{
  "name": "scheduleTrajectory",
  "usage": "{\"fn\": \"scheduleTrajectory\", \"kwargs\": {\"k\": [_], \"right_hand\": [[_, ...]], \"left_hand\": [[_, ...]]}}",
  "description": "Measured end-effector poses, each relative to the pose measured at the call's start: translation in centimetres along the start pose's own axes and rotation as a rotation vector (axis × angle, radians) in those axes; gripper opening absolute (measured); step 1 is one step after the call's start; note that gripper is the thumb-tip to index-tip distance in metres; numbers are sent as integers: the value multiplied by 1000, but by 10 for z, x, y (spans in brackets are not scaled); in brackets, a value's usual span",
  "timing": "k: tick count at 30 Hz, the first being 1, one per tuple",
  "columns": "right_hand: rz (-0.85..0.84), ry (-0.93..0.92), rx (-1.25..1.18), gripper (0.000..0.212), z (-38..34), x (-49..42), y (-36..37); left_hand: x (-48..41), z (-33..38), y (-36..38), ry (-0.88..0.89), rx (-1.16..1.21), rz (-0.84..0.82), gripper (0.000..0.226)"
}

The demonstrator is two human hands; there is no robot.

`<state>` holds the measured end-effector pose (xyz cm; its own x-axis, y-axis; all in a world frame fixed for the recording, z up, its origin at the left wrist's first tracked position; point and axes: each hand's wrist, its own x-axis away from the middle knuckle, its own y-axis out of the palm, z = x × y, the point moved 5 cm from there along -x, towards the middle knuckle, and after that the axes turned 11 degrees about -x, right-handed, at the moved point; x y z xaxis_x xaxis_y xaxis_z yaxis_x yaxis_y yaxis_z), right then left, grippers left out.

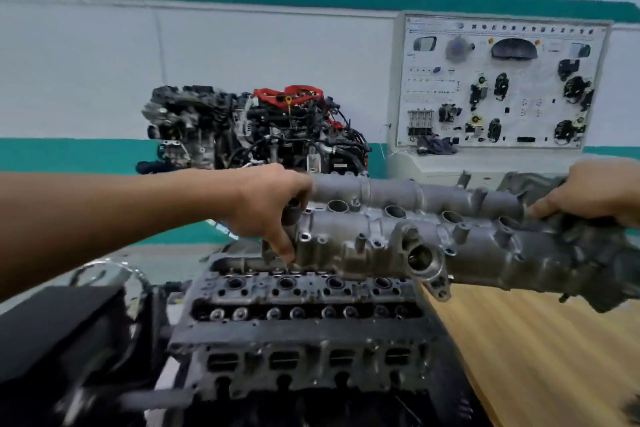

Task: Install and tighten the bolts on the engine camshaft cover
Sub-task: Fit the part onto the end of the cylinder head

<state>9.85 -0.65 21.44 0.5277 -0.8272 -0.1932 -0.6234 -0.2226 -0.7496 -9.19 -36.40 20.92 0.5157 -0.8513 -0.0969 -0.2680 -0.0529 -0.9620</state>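
The camshaft cover (pixel 433 239) is held up in the air, tilted, just above the far edge of the cylinder head (pixel 304 308). Its left end is gripped by the left hand (pixel 273 208), its right end by the right hand (pixel 599 194). No bolts can be made out, pretty blurry.
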Motion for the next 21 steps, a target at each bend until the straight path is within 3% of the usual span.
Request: {"fn": "scheduleTrajectory", "kwargs": {"k": [6,11,18,21], "right_hand": [[-97,-109,9,38,-58,36,88],[-195,-132,44,35,-59,33,149],[-255,-122,131,40,-52,6,169],[-245,-119,108,52,-43,-6,165]], "left_hand": [[90,-59,46,-125,35,-63,64],[102,-80,99,-152,28,-89,70],[80,-102,127,-120,197,21,76],[97,-114,146,-145,434,81,61]]}}
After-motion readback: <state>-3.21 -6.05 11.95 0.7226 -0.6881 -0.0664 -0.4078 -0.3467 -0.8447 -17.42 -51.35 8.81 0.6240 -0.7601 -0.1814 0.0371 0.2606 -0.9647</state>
